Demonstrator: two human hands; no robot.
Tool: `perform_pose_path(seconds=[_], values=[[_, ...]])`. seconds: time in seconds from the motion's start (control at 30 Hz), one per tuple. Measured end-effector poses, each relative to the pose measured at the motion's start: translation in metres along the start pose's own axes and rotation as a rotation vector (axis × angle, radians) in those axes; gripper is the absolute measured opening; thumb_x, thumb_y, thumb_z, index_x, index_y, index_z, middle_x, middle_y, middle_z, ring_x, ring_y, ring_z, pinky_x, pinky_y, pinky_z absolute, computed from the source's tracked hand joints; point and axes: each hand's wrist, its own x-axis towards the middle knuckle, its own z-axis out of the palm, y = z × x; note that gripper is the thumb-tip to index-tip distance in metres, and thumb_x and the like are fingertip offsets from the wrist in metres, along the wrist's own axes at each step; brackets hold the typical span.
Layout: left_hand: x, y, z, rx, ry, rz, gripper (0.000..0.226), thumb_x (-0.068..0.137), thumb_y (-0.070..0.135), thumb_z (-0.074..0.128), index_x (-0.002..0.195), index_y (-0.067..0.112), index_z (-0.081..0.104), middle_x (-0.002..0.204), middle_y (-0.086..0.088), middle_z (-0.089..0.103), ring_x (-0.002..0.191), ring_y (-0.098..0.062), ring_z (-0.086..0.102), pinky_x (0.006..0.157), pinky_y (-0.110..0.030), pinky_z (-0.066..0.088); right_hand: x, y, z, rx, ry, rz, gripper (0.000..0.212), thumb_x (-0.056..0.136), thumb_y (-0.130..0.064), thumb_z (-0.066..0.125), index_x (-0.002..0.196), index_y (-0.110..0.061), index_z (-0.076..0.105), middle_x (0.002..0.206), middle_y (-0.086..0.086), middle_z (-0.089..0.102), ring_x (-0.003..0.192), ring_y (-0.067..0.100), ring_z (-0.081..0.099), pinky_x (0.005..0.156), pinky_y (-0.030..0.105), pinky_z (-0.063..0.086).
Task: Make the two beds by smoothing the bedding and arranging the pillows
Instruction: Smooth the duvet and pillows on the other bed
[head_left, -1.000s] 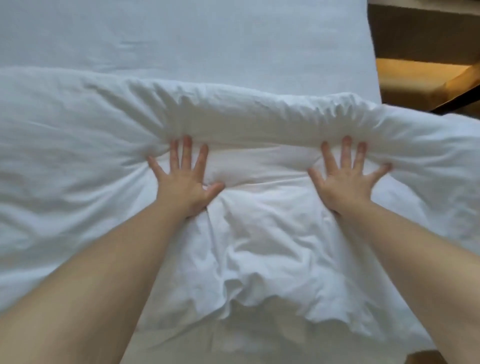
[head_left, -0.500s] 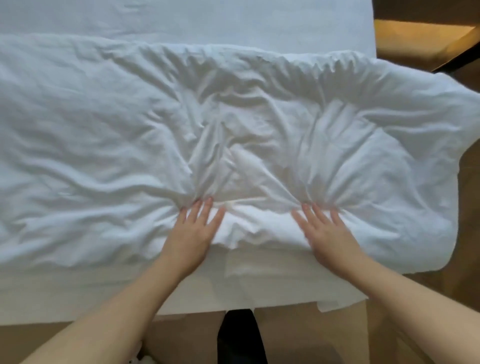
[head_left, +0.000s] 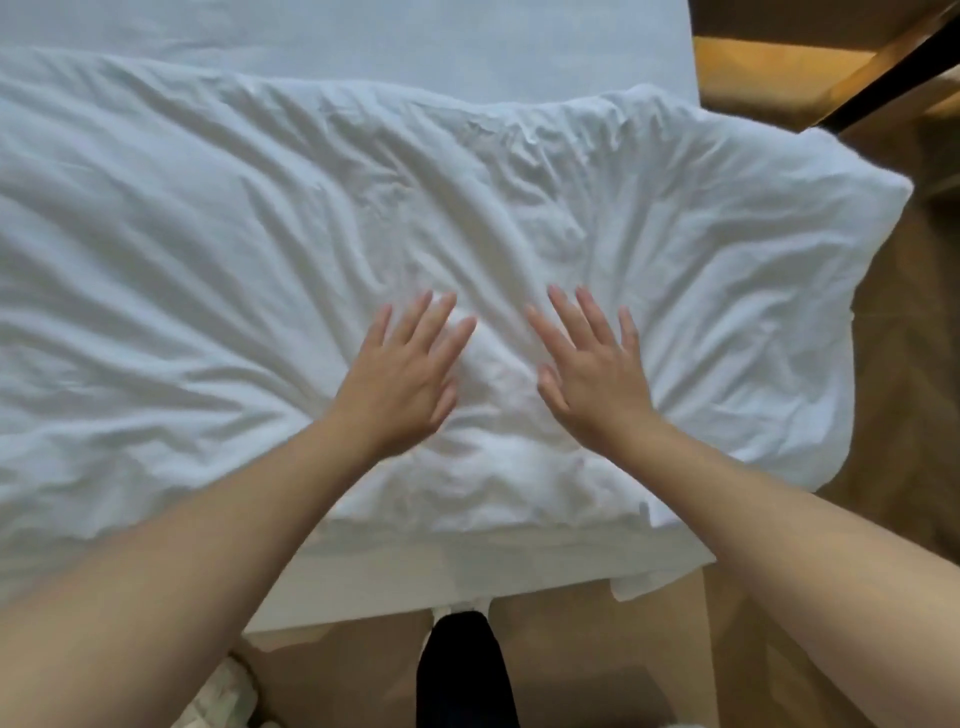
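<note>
A wrinkled white duvet (head_left: 208, 249) lies spread across the bed, its right corner hanging past the mattress edge. My left hand (head_left: 408, 371) lies flat on the duvet near its front middle, fingers straight and slightly spread. My right hand (head_left: 589, 366) lies flat beside it, a short gap between the two, fingers straight. Both palms press the fabric. Beyond the duvet's far edge shows the bare white sheet (head_left: 415, 36) of the mattress. No pillow is in sight.
The mattress front edge (head_left: 467, 577) runs just below my forearms. Brown floor (head_left: 893, 415) lies to the right of the bed, with a lit wooden ledge (head_left: 769, 62) at the top right. My dark trouser leg (head_left: 462, 675) stands against the bed base.
My hands slid from the duvet's far folded edge back to its front edge, then forward onto its middle and closer together. The duvet now lies flatter and spread out.
</note>
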Motion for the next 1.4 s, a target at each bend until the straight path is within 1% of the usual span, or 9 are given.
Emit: perform_pose_path(seconds=[0.1,0.2,0.47,0.63,0.77,1.03,1.13,1.23,1.4], values=[[0.059,-0.018,0.028,0.079,0.022,-0.094,0.070,0.091,0.050,0.022,0.156,0.022,0.017,0.163,-0.010,0.007,0.150,-0.033,0.005,0.115,-0.063,0.007,0.067,0.001,0.035,-0.076,0.031,-0.048,0.063,0.089,-0.039,0.035,0.151,-0.029,0.034,0.161,0.003,0.025,0.148,0.030,0.022,0.111,0.069,0.009],[0.071,-0.046,0.075,0.131,0.061,-0.164,0.071,0.091,0.056,0.025,0.155,0.023,0.021,0.163,-0.009,0.008,0.150,-0.033,0.005,0.113,-0.067,0.000,0.094,0.067,0.061,-0.219,-0.005,0.002,0.062,0.091,-0.043,0.031,0.152,-0.030,0.030,0.162,0.004,0.021,0.149,0.029,0.020,0.112,0.068,0.004],[0.081,-0.049,0.090,0.107,0.151,-0.171,0.074,0.088,0.054,0.033,0.154,0.022,0.025,0.163,-0.012,0.011,0.150,-0.035,0.006,0.111,-0.070,0.004,0.091,0.186,0.024,-0.138,0.080,0.915,0.064,0.097,-0.050,0.016,0.157,-0.030,0.004,0.165,0.006,-0.004,0.150,0.032,-0.004,0.111,0.071,0.001],[0.150,-0.049,0.051,0.044,0.200,-0.265,0.077,0.086,0.060,0.027,0.155,0.027,0.018,0.164,-0.010,0.005,0.150,-0.035,0.003,0.111,-0.069,-0.002,0.161,0.113,0.021,-0.095,0.153,0.278,0.069,0.089,-0.046,0.027,0.155,-0.034,0.015,0.165,0.003,0.003,0.151,0.031,-0.001,0.109,0.071,-0.003],[0.165,-0.047,0.071,0.101,0.133,-0.298,0.076,0.086,0.062,0.024,0.154,0.029,0.022,0.164,-0.010,0.007,0.149,-0.036,0.004,0.109,-0.074,0.003,0.173,0.129,0.045,-0.145,0.078,0.229,0.064,0.091,-0.046,0.022,0.154,-0.034,0.021,0.164,-0.003,0.011,0.151,0.023,0.007,0.112,0.067,-0.001],[0.178,-0.054,0.084,0.102,0.028,-0.345,0.082,0.080,0.065,0.017,0.154,0.028,0.022,0.162,-0.010,0.014,0.149,-0.035,0.009,0.109,-0.071,0.000,0.144,0.232,0.014,0.043,-0.007,1.234,0.067,0.095,-0.063,0.013,0.156,-0.035,0.007,0.165,0.000,-0.001,0.149,0.037,-0.002,0.110,0.071,-0.005],[0.184,-0.056,0.075,0.068,-0.020,-0.356,0.086,0.078,0.067,0.012,0.155,0.029,0.013,0.164,-0.006,0.008,0.150,-0.031,0.003,0.110,-0.069,-0.004,0.140,0.168,0.009,0.018,0.166,0.745,0.062,0.100,-0.049,0.025,0.157,-0.033,0.008,0.165,0.003,-0.002,0.151,0.029,-0.003,0.113,0.068,-0.004],[0.161,-0.056,0.070,0.020,0.030,-0.293,0.078,0.084,0.059,0.019,0.154,0.025,0.021,0.163,-0.008,0.014,0.149,-0.031,0.009,0.113,-0.064,-0.003,0.116,0.099,0.052,-0.089,0.057,0.137,0.061,0.094,-0.048,0.029,0.153,-0.033,0.027,0.163,0.001,0.016,0.150,0.027,0.012,0.111,0.068,0.002],[0.064,-0.074,0.076,0.105,0.020,-0.251,0.073,0.089,0.048,0.030,0.151,0.011,0.031,0.161,-0.014,0.019,0.149,-0.032,0.015,0.116,-0.063,0.004,0.047,0.153,0.059,-0.229,-0.063,0.646,0.063,0.095,-0.049,0.018,0.156,-0.031,0.018,0.165,-0.002,0.008,0.151,0.025,0.008,0.115,0.065,0.004]])
